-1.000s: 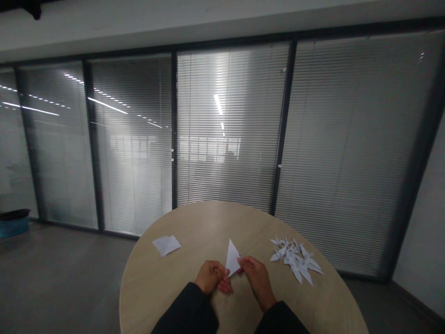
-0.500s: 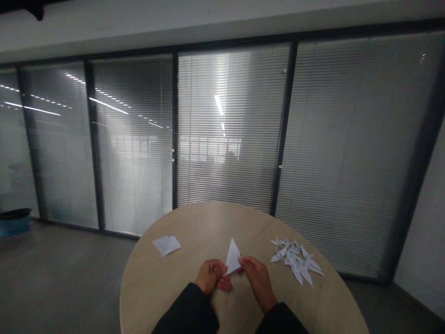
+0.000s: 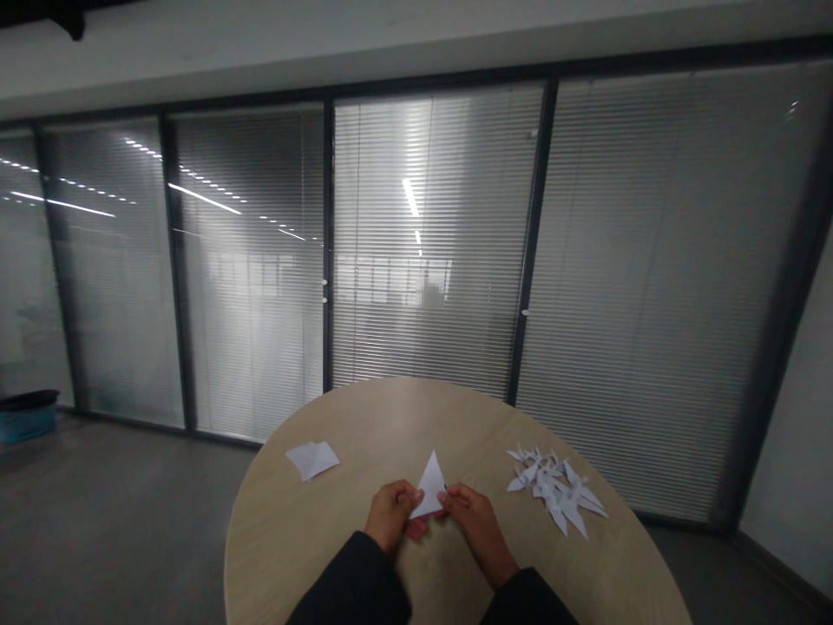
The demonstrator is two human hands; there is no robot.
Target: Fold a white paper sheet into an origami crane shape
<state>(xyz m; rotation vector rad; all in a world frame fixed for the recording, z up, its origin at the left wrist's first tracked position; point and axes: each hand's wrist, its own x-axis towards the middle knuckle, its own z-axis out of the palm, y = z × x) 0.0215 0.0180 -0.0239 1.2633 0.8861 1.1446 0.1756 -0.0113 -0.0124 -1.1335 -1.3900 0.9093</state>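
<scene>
Paper triangle (image 3: 430,488) tilted; right hand (image 3: 475,518) closer

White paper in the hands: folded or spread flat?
Folded: the white paper forms a pointed triangle, pinched between left hand and right hand.

matt white paper (image 3: 429,488), pale wood-grain tabletop (image 3: 338,529)
</scene>
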